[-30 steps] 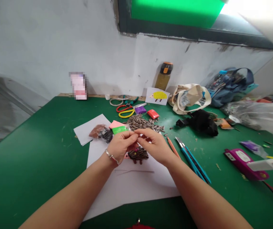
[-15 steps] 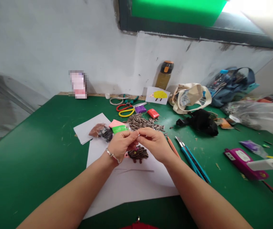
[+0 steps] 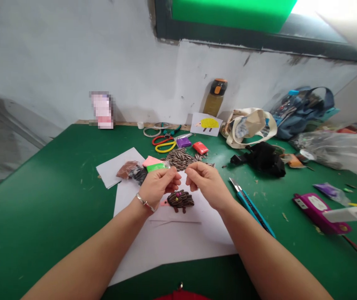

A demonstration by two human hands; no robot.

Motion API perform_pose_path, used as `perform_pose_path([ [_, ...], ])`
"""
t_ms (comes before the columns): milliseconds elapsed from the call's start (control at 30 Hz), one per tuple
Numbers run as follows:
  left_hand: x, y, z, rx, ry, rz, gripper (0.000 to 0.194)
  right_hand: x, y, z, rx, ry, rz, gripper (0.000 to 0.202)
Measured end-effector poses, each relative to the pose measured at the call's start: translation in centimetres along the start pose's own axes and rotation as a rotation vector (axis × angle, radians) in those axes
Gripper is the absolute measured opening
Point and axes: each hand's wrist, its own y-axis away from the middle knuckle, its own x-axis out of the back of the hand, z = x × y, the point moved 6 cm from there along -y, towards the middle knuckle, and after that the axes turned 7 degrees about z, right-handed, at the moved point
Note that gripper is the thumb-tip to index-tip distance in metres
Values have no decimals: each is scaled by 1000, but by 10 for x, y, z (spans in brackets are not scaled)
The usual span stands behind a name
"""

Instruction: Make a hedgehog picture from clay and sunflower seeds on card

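Note:
My left hand [image 3: 157,183] and my right hand [image 3: 208,183] are raised a little apart, each in a pinch. Whatever the fingertips hold, if anything, is too small to make out. Between and below them is a hedgehog figure [image 3: 182,202] covered in dark sunflower seeds, with a pink snout, brown feet and small purple and yellow-green bits on its back. It lies on a small white card [image 3: 178,217] on top of a large white sheet [image 3: 141,254]. Just beyond my fingers spreads a pile of sunflower seeds [image 3: 180,159].
Clay packets in green [image 3: 156,167], brown [image 3: 126,170], purple [image 3: 183,143] and red [image 3: 200,148] lie around the seeds. Scissors [image 3: 165,146] are behind. A blue utility knife [image 3: 253,208] lies by my right forearm, with a magenta device [image 3: 320,214] farther right. A hedgehog drawing [image 3: 205,124] leans by a bottle [image 3: 215,99].
My hands, which met at the fingertips, have drawn apart, the right one moving rightward. More of the hedgehog's back shows, and an orange stick is now hidden by my right hand.

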Motion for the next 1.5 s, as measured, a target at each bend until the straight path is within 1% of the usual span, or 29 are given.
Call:
perform_pose_path([
  [33,0,0,1,-14,-10,-3,36,0,0,2,-19,-24,0,9],
  [67,0,0,1,-33,-21,-4,35,0,-1,3,-38,-43,1,7],
  [200,2,-1,5,-97,-75,4,35,-3,-1,3,-90,-45,-34,14],
  [267,3,-1,6,-118,-103,-4,34,-5,1,0,-91,-3,-64,12],
  [333,2,-2,7,-149,-136,-16,33,-5,6,1,-77,86,-93,10],
  [400,3,-3,8,-190,-179,-15,32,-3,11,5,-47,225,-102,19],
  [467,4,-4,8,-230,-226,0,31,2,18,10,5,365,-67,16],
  [500,4,-4,8,-247,-252,6,30,4,21,14,13,394,-70,12],
  [533,4,-5,8,-264,-280,8,29,5,24,17,15,417,-62,11],
  [633,3,-5,8,-305,-375,-4,27,7,30,21,41,518,-64,17],
  [767,2,-7,7,-334,-456,-12,27,2,32,16,131,668,-128,10],
  [867,3,-9,6,-333,-458,-6,26,0,31,19,174,752,-175,14],
  [1100,3,-11,4,-339,-453,-25,26,3,27,30,178,808,-192,15],
  [1367,2,-11,4,-346,-486,-33,26,1,28,32,154,775,-246,22],
  [1500,2,-11,3,-340,-504,-30,26,2,27,30,174,790,-257,24],
])
